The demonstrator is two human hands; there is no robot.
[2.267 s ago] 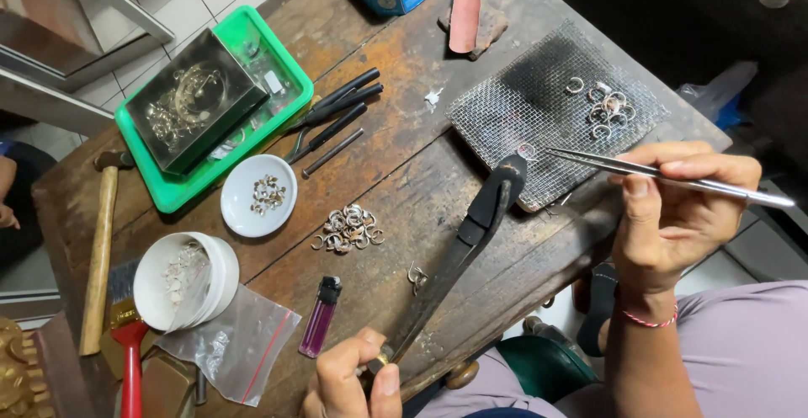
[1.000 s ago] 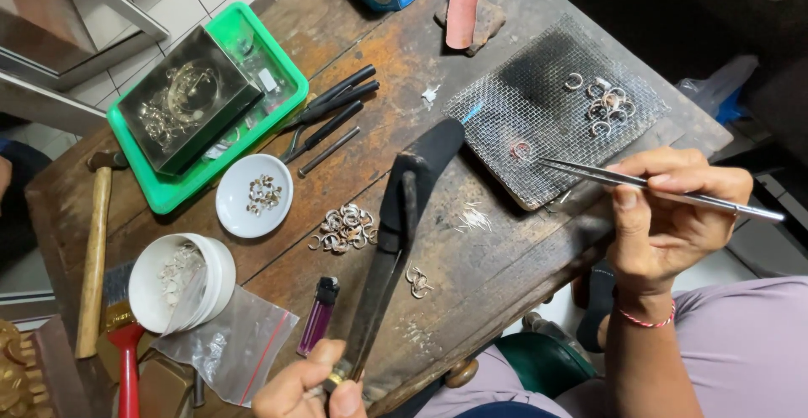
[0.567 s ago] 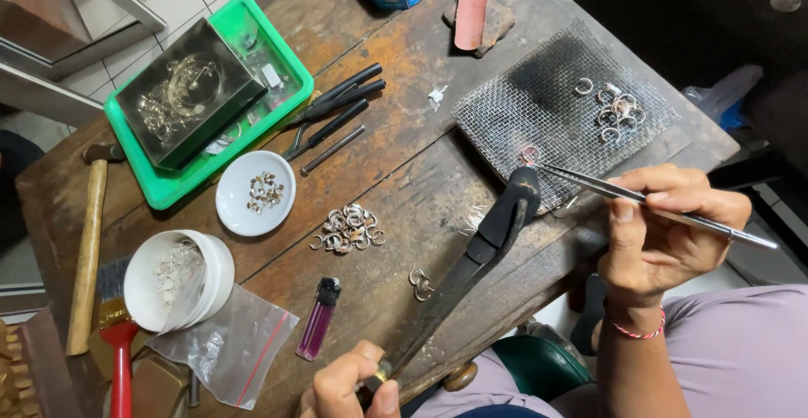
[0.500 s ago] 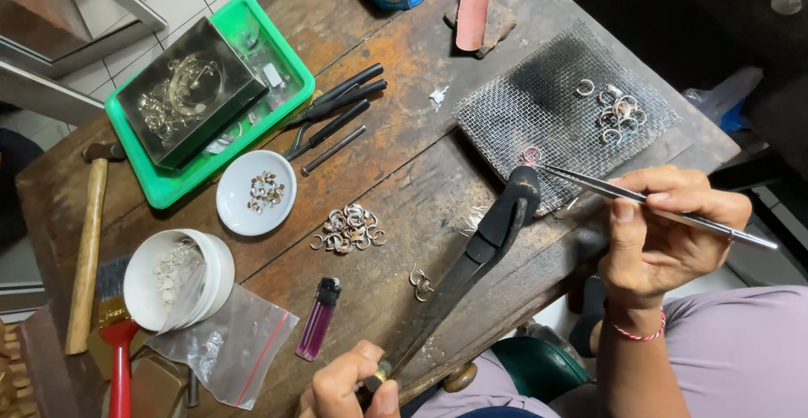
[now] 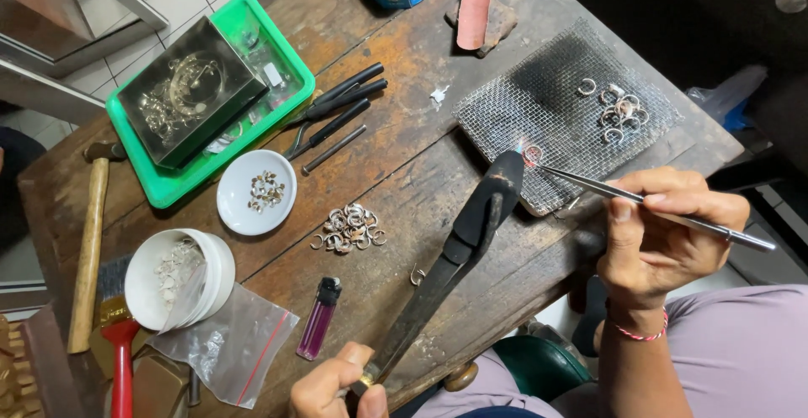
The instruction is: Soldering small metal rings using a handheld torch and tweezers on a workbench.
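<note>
left hand grips long black torch | right hand pinches thin steel tweezers on small metal ring – grey wire mesh, desk's 2 o'clock | risk: flame drift – ring melts

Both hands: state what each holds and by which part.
Left hand grips the black torch at its handle's base; right hand pinches the tweezers mid-shaft.

torch: black, tilted, nozzle at ring | tweezers: steel, tip touching ring
</note>
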